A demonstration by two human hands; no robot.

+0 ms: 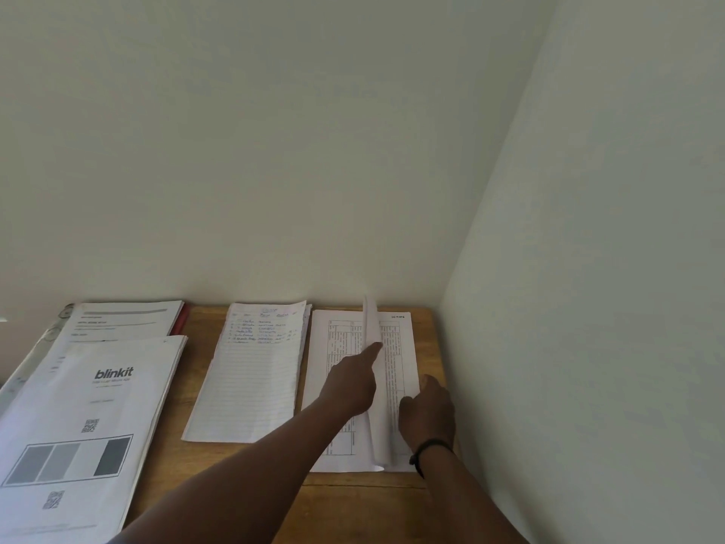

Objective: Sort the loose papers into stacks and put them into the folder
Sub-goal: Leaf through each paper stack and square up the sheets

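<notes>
- Left hand [351, 380] points a straight finger under the lifted sheet [372, 367] of the table-printed stack [404, 347] at the surface's right end.
- Right hand [427, 416] rests flat on that stack, gripping nothing.
- Best to pin the stack and turn one sheet only.

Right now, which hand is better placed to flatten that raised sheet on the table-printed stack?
Left. The left hand already has its forefinger against the raised sheet mid-stack, so it could likely press it down. The right hand rests on the table-printed stack near its right edge, steadying it.

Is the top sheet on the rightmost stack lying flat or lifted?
Lifted: the top sheet stands curled on edge above the table-printed stack, between the left hand and right hand.
</notes>
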